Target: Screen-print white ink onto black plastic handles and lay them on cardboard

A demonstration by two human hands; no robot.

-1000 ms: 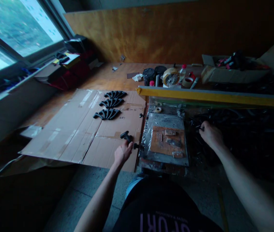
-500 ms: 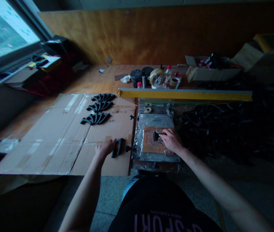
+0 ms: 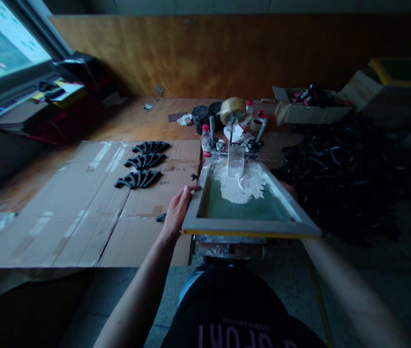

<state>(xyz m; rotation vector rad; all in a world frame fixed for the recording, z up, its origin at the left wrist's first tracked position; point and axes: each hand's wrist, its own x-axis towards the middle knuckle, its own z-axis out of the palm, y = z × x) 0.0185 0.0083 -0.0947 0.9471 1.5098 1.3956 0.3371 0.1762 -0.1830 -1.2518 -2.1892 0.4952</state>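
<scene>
A metal-edged screen frame [image 3: 263,226] with green mesh lies tilted low over the work plate, hiding most of it. Pale paste [image 3: 240,189] is spread on the mesh's far half, and a clear block [image 3: 236,160] stands in it. My left hand [image 3: 180,208] grips the frame's left side. At the right side is my right hand [image 3: 289,189], mostly hidden behind the frame, its fingers out of sight. Part of a black handle [image 3: 161,218] shows on the cardboard [image 3: 82,217] beside my left wrist.
Three rows of black handles [image 3: 138,179] lie on the cardboard. Behind the frame stand a red-capped bottle [image 3: 206,140], black tubs [image 3: 200,116] and a tape roll [image 3: 233,110]. A dark pile [image 3: 350,169] and an open box [image 3: 310,112] are at right.
The screen frame has come down from its raised position over the plate. My left hand has left the black handle for the frame, and my right hand has moved from the plate to the frame's right side.
</scene>
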